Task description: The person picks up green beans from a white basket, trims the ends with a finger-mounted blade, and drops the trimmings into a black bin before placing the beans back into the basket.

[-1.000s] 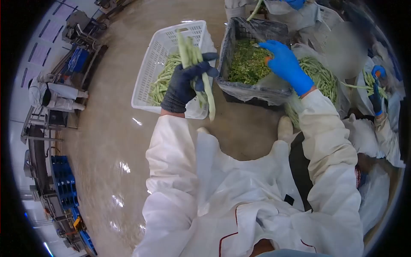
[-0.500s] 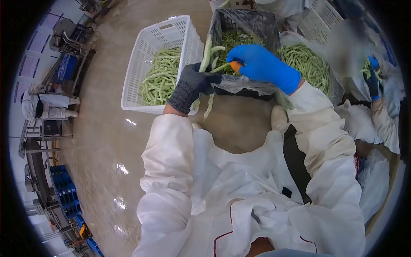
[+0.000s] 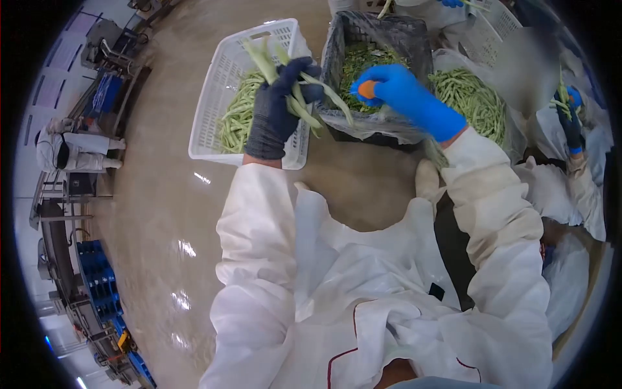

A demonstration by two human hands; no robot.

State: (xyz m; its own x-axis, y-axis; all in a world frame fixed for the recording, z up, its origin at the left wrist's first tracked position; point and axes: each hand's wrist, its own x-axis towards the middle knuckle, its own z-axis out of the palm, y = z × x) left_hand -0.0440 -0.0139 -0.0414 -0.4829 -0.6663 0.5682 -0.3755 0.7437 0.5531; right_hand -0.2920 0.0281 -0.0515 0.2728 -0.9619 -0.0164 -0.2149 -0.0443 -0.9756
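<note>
left of the dark crate [image 3: 350,32], the left hand [image 3: 280,97] clasps green beans [image 3: 262,61]; over the crate, the right hand [image 3: 403,94] curls, grip impossible to tell. dangling ends could snag the liner [image 3: 379,129], pulling beans loose.

Orange object [image 3: 368,89] part-hidden in right grip [image 3: 403,96]

Left grip [image 3: 277,97] is dark grey, right grip [image 3: 398,94] blue, beans [image 3: 261,63] pale green.

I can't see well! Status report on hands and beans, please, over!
Left hand gripping long green beans. Right hand, with orange piece, near dark crate. Nothing visibly blocking either.
</note>
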